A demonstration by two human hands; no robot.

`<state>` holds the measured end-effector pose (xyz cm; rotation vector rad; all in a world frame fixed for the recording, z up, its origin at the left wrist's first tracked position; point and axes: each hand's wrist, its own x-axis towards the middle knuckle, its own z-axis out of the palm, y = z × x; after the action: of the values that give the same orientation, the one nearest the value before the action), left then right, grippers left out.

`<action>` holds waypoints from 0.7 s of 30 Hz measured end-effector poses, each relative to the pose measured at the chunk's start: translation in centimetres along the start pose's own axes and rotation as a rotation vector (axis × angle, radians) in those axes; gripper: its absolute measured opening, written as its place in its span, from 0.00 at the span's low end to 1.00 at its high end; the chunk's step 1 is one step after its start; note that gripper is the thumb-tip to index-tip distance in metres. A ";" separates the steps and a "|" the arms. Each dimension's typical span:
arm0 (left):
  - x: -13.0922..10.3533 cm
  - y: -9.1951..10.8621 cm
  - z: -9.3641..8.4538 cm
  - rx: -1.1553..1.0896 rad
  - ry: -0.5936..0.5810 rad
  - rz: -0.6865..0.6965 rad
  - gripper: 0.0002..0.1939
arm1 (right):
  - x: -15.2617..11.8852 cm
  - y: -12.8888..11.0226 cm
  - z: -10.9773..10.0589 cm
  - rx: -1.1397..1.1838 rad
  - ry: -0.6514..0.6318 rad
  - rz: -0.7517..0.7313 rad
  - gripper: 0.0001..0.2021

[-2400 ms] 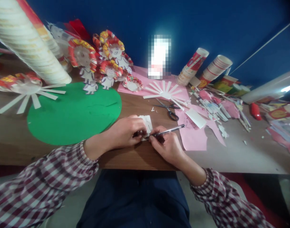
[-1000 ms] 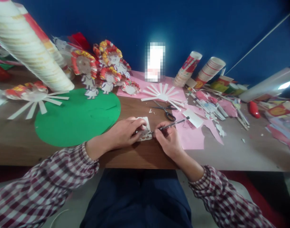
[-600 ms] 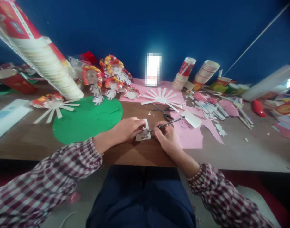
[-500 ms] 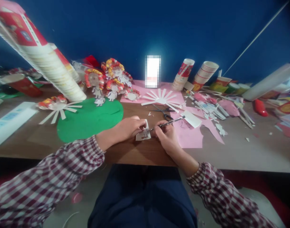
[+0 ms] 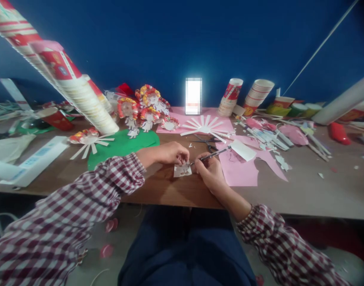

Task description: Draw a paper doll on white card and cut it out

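While the left hand (image 5: pixel 166 153) pins a small white paper cut-out (image 5: pixel 182 171) flat against the wooden surface (image 5: pixel 170 190) just below the centre of the frame, the right hand (image 5: pixel 207 172) applies the tip of a pen (image 5: pixel 210 155) to the cut-out's upper edge. Drawing on so small a piece is judged to go best with the paper pressed firmly near the working point and the pen moved in short, light strokes, so that the piece neither slides nor creases. Left fingers (image 5: pixel 182 155) are curled closed, their tips bearing down on the top of the cut-out; right fingers (image 5: pixel 199 167) are clenched around the lower barrel of the pen, whose shaft slants up toward the right. Just right of the hands lies a sheet of pink paper (image 5: pixel 241 172); black scissors (image 5: pixel 207 141) rest behind the hands, apart from both. A green paper disc (image 5: pixel 122 145) lies at centre left, and a leaning stack of paper cups (image 5: pixel 74 95) fills the upper left.
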<state>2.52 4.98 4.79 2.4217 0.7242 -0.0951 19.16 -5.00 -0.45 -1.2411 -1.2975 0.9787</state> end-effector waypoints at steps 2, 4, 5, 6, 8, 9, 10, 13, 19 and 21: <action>0.4 -0.4 -0.3 -0.046 -0.050 0.007 0.11 | -0.1 0.0 0.1 -0.023 -0.008 -0.006 0.05; 0.6 -0.9 -0.5 -0.085 -0.097 0.018 0.12 | -0.2 -0.2 0.2 -0.050 -0.012 -0.010 0.04; 0.7 -1.1 -0.6 -0.099 -0.117 0.025 0.13 | -0.2 -0.3 0.2 -0.063 -0.016 -0.011 0.04; 0.8 -1.2 -0.7 -0.109 -0.135 0.032 0.13 | -0.3 -0.5 0.3 -0.077 -0.020 -0.013 0.04; 0.9 -1.3 -0.9 -0.119 -0.160 0.039 0.14 | -0.3 -0.8 0.4 -0.111 -0.036 -0.013 0.04; 0.9 -1.3 -1.0 -0.122 -0.172 0.044 0.14 | -0.3 -1.0 0.5 -0.135 -0.041 -0.012 0.05; 1.0 -1.3 -1.1 -0.122 -0.183 0.049 0.14 | -0.3 -1.1 0.6 -0.165 -0.045 -0.010 0.05; 1.1 -1.2 -1.3 -0.113 -0.198 0.046 0.13 | -0.4 -1.5 0.8 -0.251 -0.059 -0.009 0.04; 1.2 -2.1 -0.9 -0.160 -0.169 0.098 0.13 | -0.6 -2.0 1.2 -0.400 -0.102 -0.008 0.04; 1.1 -2.4 -0.8 -0.151 -0.146 0.126 0.13 | -0.7 -2.1 1.3 -0.446 -0.101 -0.013 0.03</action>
<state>2.18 7.56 3.91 2.2821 0.4941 -0.1594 17.51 -5.88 1.34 -1.5290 -1.6613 0.7717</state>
